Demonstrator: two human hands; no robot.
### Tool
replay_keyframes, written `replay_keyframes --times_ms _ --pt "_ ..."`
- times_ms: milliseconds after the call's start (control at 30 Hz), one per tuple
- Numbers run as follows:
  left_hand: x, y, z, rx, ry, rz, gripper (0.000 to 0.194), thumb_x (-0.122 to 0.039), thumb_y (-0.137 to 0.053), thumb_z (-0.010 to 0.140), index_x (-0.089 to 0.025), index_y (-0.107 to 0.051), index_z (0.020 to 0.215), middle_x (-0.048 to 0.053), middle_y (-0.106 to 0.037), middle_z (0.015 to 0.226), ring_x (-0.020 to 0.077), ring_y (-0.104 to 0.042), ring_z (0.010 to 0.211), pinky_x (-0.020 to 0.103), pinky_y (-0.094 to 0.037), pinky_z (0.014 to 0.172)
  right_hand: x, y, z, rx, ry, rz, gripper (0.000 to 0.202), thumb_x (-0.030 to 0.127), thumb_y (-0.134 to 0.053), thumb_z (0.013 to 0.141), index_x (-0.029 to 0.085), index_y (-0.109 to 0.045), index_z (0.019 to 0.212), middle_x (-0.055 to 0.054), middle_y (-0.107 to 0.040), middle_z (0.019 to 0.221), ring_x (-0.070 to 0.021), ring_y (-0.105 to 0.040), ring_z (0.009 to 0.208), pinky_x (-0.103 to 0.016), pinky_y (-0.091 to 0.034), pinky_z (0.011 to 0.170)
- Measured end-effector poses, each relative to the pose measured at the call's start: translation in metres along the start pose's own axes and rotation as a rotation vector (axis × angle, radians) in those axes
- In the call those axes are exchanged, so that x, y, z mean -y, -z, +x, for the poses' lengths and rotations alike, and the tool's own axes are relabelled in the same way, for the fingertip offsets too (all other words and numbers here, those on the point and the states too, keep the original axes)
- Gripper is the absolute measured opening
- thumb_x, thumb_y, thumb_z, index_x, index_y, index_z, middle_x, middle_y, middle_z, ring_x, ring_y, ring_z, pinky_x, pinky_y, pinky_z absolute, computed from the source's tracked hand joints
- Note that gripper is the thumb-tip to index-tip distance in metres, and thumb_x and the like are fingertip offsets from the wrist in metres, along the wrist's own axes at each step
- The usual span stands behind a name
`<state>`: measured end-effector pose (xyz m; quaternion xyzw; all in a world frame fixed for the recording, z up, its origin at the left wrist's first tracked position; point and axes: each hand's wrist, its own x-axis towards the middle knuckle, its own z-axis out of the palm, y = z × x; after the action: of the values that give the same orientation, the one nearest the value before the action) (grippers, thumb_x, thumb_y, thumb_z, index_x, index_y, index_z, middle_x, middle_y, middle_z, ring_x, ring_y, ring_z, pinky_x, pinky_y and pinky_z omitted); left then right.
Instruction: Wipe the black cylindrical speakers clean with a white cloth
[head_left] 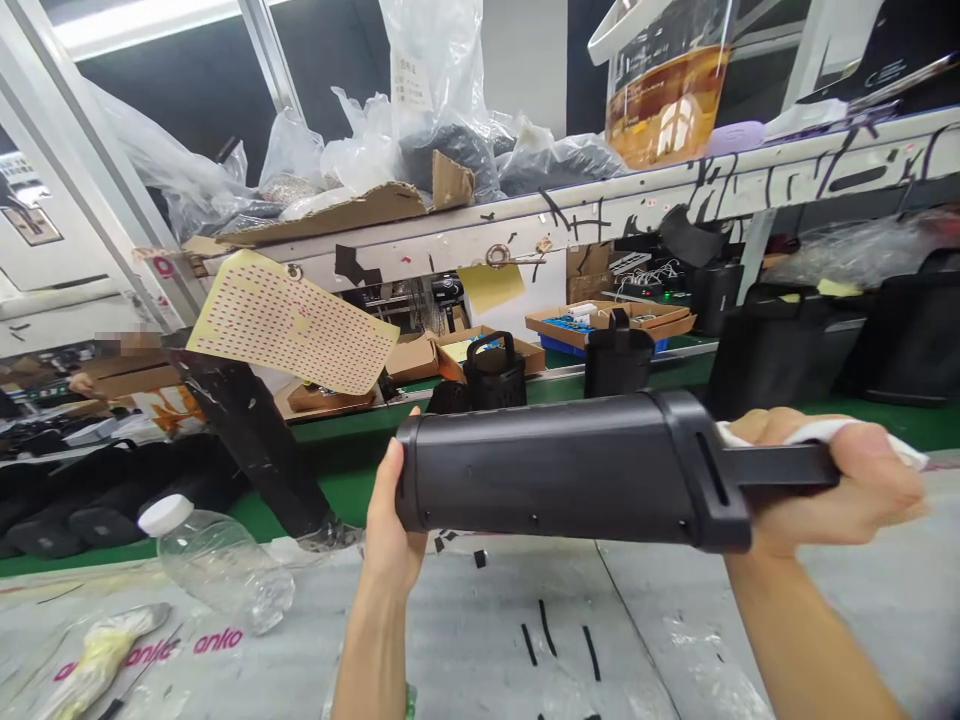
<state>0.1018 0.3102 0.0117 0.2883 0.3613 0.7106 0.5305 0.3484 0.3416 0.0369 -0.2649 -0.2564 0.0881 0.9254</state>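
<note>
A long black case (pixel 540 470) with a handle at its right end is held up sideways above the work surface. My left hand (pixel 391 510) grips its left end, with the fingers mostly hidden behind it. At the right, my right hand (pixel 847 490) is wrapped round the black handle (pixel 784 467), and a white cloth (pixel 825 430) shows between its fingers.
A clear plastic bottle (pixel 225 565) lies on the covered table (pixel 465 640) at left, near black strips. Behind are a green surface (pixel 337 440), a slanted black post (pixel 251 440), black units, cardboard trays and a shelf (pixel 547 215) with bags and a jug.
</note>
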Motion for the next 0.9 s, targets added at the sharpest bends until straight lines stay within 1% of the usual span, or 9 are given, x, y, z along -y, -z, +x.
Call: replay_keyframes --times_ms 167,333,467,533,600,667,733,833,900 --pt "-0.006 0.014 0.012 -0.051 0.055 0.004 0.045 -0.041 -0.062 0.086 -0.028 -0.065 0.129 0.000 -0.076 0.105 0.0132 -0.071 0.075 0.019 -0.057 0.057 0.003 -0.003 -0.021 0.065 0.045 -0.070 0.025 0.028 -0.053 0.066 0.020 -0.053 0.042 0.001 -0.046 0.042 -0.0132 -0.041 0.041 -0.030 -0.025 0.040" --pt "-0.010 0.024 0.014 0.019 0.043 -0.004 0.055 -0.040 -0.067 0.079 -0.028 -0.062 0.132 0.002 -0.077 0.103 0.0153 -0.072 0.074 0.022 -0.059 0.064 -0.004 -0.001 -0.027 0.233 -0.031 0.052 0.033 0.037 -0.054 0.065 0.022 -0.042 0.039 0.001 -0.040 0.039 -0.0126 -0.034 0.037 -0.030 -0.023 0.039" --pt "-0.008 0.020 0.013 -0.009 -0.113 -0.067 0.059 -0.039 -0.072 0.068 -0.023 -0.067 0.125 0.004 -0.078 0.101 0.0201 -0.073 0.081 0.027 -0.060 0.073 -0.012 -0.001 -0.015 0.347 -0.049 0.068 0.038 0.043 -0.055 0.071 0.021 -0.046 0.041 -0.001 -0.044 0.043 -0.0135 -0.038 0.043 -0.030 -0.031 0.045" --pt "-0.006 0.016 0.011 -0.043 -0.190 -0.103 0.058 -0.039 -0.072 0.068 -0.024 -0.068 0.123 0.003 -0.078 0.102 0.0209 -0.073 0.085 0.028 -0.060 0.076 -0.014 0.000 -0.010 0.373 -0.043 -0.030 0.038 0.044 -0.054 0.084 0.019 -0.065 0.057 -0.004 -0.061 0.061 -0.0171 -0.054 0.060 -0.032 -0.043 0.059" --pt "-0.004 0.011 0.007 -0.070 -0.238 -0.111 0.056 -0.040 -0.070 0.071 -0.025 -0.067 0.124 0.002 -0.077 0.104 0.0211 -0.072 0.090 0.027 -0.060 0.076 -0.012 0.000 -0.015 0.395 0.063 -0.200 0.035 0.039 -0.047 0.097 0.020 -0.076 0.094 -0.007 -0.071 0.098 -0.0216 -0.064 0.093 -0.036 -0.048 0.086" --pt "-0.003 0.005 0.002 -0.089 -0.278 -0.102 0.056 -0.041 -0.069 0.073 -0.026 -0.065 0.127 0.002 -0.076 0.108 0.0216 -0.072 0.094 0.026 -0.059 0.074 -0.006 0.001 -0.035 0.491 0.311 -0.389 0.037 0.032 -0.042 0.102 0.029 -0.062 0.132 -0.004 -0.061 0.132 -0.0240 -0.052 0.127 -0.045 -0.035 0.112" --pt "-0.001 0.001 -0.003 -0.091 -0.319 -0.101 0.058 -0.041 -0.068 0.074 -0.027 -0.062 0.130 0.001 -0.075 0.109 0.0206 -0.072 0.094 0.025 -0.059 0.074 0.002 0.001 -0.069 0.721 0.598 -0.503 0.055 0.024 -0.043 0.100 0.031 -0.035 0.153 -0.002 -0.045 0.149 -0.0230 -0.031 0.145 -0.050 -0.020 0.121" --pt "0.002 -0.004 -0.009 -0.056 -0.323 -0.130 0.061 -0.041 -0.070 0.074 -0.029 -0.059 0.133 0.000 -0.076 0.106 0.0177 -0.072 0.089 0.022 -0.058 0.075 0.012 -0.001 -0.117 1.130 0.838 -0.497 0.069 0.021 -0.042 0.098 0.016 -0.011 0.159 -0.005 -0.038 0.151 -0.0228 -0.026 0.146 -0.047 -0.020 0.123" --pt "0.003 -0.004 -0.010 -0.040 -0.309 -0.141 0.062 -0.041 -0.071 0.073 -0.028 -0.060 0.133 0.002 -0.077 0.103 0.0172 -0.073 0.086 0.021 -0.058 0.072 0.012 -0.003 -0.123 1.232 0.874 -0.465 0.070 0.020 -0.041 0.098 0.012 -0.008 0.159 -0.006 -0.038 0.151 -0.0235 -0.034 0.143 -0.044 -0.024 0.122"
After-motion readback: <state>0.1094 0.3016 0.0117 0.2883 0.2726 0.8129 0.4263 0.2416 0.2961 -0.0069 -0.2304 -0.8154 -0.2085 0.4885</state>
